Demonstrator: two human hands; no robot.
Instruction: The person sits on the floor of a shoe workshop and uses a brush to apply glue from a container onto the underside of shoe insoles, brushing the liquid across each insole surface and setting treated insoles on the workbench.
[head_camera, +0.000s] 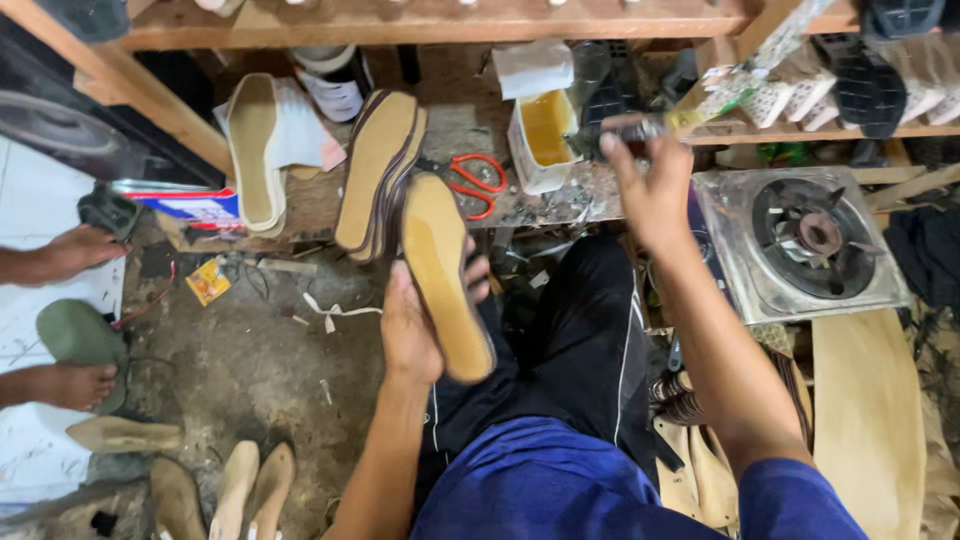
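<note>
Insole (443, 275), tan on its upper face with a dark edge, is gripped in the left hand (412, 330); the thumb is wrapped over its near side and fingertips (476, 278) show past its far side, so the fingers are clamped on it. Its long axis runs from the heel, down by the palm, up and slightly left, so the toe end points away toward the wooden surface (470, 120). Just beyond that toe end a stack of like insoles (378, 165) is leaned on the surface, and further left a pale one (254, 150) lies alone.

Up and right of the left fingers, an open white tub (543, 135) is seen holding amber glue. The right hand (650, 185) is raised just right of the tub, its fingers closed around a small dark brush (600, 135) near the rim. Red-handled scissors (475, 183) lie between the stack and the tub. A flat blue, red and white box (190, 205) rests far left of the fingers, and a small yellow wrapper (208, 281) lies on the floor below it. A gas burner (800, 240) stands right of the right hand. At the left edge, another person's feet (70, 320) are seen.
</note>
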